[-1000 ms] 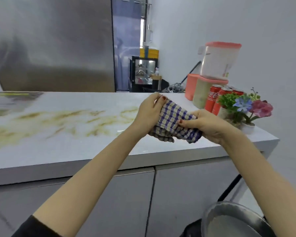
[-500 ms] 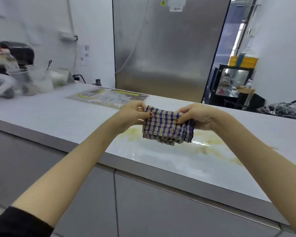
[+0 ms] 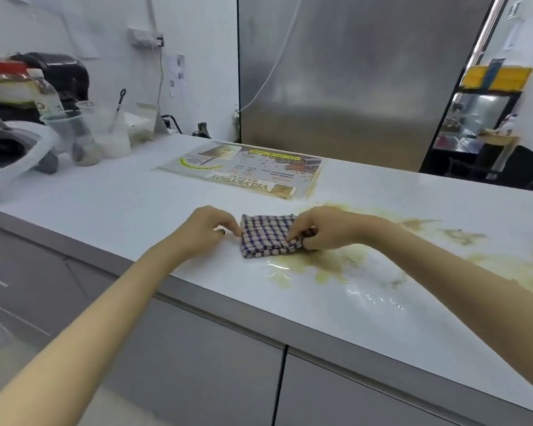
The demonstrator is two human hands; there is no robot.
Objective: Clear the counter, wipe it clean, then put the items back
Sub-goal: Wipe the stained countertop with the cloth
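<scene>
Checked cloth (image 3: 268, 235) lies folded flat on the white table (image 3: 120, 204), near the front edge, approx midway along the visible stretch. R hand (image 3: 323, 230) is clamped on the cloth's right side, fingers curled over that edge. L hand (image 3: 203, 229) sits at the cloth's left edge, fingers curled, tips touching the fabric. It looks like a pinch on that edge, tho the view is too soft to be sure. Both forearms reach in over the front edge.

Yellow-brown spill (image 3: 320, 269) spreads over the table right of the cloth & toward the front edge, w/ a wet sheen. The cloth's front-right corner touches it. Laminated menu sheet (image 3: 246, 173) lies flat behind the cloth, toward the back edge, apart from it.

At the table's left end stand clear plastic cups (image 3: 74, 139), w/ a water bottle (image 3: 46, 96) behind them & a black appliance (image 3: 59, 72) by the back-left corner. Steel fridge door (image 3: 351, 72) stands beyond the back edge.
</scene>
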